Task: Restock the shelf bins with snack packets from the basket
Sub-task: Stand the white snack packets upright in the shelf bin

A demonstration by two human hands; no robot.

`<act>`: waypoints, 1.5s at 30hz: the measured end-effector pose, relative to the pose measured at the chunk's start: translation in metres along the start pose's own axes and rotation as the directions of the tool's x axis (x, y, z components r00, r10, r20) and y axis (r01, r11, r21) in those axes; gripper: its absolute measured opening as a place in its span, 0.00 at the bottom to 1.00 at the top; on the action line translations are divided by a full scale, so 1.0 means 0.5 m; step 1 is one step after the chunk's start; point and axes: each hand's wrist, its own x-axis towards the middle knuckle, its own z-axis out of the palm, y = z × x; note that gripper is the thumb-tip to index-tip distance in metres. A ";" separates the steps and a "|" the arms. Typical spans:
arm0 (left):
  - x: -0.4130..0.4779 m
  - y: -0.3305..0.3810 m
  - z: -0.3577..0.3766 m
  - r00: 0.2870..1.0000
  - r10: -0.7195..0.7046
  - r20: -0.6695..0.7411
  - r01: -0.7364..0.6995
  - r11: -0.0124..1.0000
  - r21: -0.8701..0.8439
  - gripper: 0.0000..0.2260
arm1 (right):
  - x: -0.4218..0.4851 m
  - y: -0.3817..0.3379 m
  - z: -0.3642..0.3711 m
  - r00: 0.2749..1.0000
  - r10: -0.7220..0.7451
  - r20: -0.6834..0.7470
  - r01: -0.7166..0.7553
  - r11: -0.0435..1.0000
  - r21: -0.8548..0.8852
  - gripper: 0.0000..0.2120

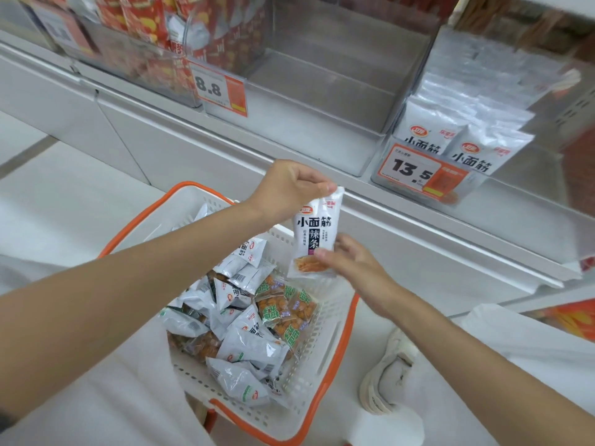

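Head view: the long white shelf (418, 226) runs slantwise across the upper frame and carries three clear plastic bins. The left bin (145, 43) holds red packets, the middle bin (322, 101) looks bare, and the right bin (502, 91), fronted by an orange 13.5 price tag (412, 170), holds upright white packets printed with the same black characters as the one in hand. Below the shelf sits the white perforated basket with the orange rim (309, 381), still holding a loose heap of white and orange-green snack packets (248, 346). Above the basket's far corner hangs the white foil snack packet with black characters (314, 233), clear of the heap and short of the shelf edge. Its long axis is close to vertical, the top seal uppermost, the printed face turned toward the camera and reading upright. The left hand (286, 185) pinches the top seal from above. The right hand (351, 262) takes the lower right edge, thumb on the front and fingers behind, though blur softens the detail. The hands are thus set apart along the packet's length, both clamped on it. The matching right bin lies up and to the right of the hands, farther from the person, and the right hand is nearer to it. Judging by this, the packet already stands much as the stocked ones do, so it likely needs carrying up and rightward with little turning.
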 end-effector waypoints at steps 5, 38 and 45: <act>0.014 0.125 0.069 0.983 0.174 0.063 -0.174 0.985 0.007 0.06 | -0.028 -0.105 -0.101 0.983 -0.150 -0.109 0.143 0.987 -0.073 0.12; 0.437 0.346 0.447 0.840 0.265 0.473 -0.521 0.155 0.839 0.22 | 0.173 -0.214 -0.627 0.740 -0.062 -0.670 -0.129 0.964 -0.232 0.16; 0.460 0.326 0.441 0.831 0.253 0.496 -0.536 0.122 0.835 0.23 | 0.175 -0.196 -0.625 0.694 -0.139 -0.706 -0.198 0.907 -0.373 0.28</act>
